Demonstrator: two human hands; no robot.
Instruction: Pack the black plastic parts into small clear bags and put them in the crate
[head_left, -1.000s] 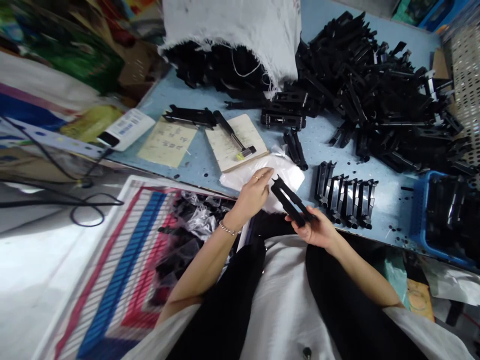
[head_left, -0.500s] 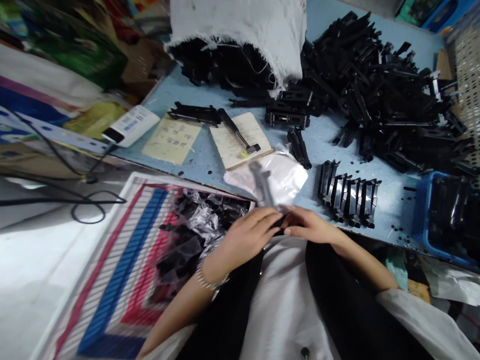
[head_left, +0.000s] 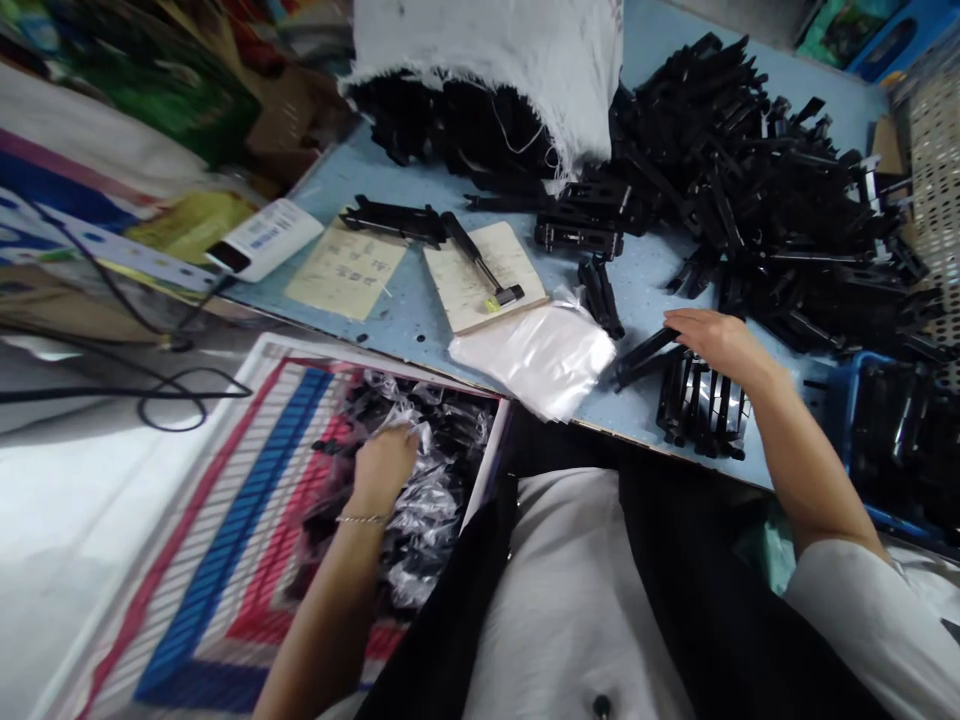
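Note:
My left hand (head_left: 386,465) is inside the striped woven bag (head_left: 217,530) on the left. Its fingers are curled at clear plastic (head_left: 424,440), among several black parts in plastic bags (head_left: 431,510); the fingertips are partly hidden. My right hand (head_left: 720,343) reaches over the table and grips one end of a long black part (head_left: 646,357), which slants down to the left. Just below that hand lies a row of similar black parts (head_left: 703,405). Flat clear plastic bags (head_left: 536,350) lie in a stack to the left of the held part.
A large pile of black parts (head_left: 750,180) covers the table's back right. A white sack (head_left: 487,40) with black parts in its mouth lies at the back. A hammer (head_left: 480,262) rests on a pale board (head_left: 457,290). At the right stands a blue basket (head_left: 847,410).
My hands were together at the table edge on a plastic-wrapped part. My left hand has moved left into the striped bag, my right hand has moved right and taken a black part.

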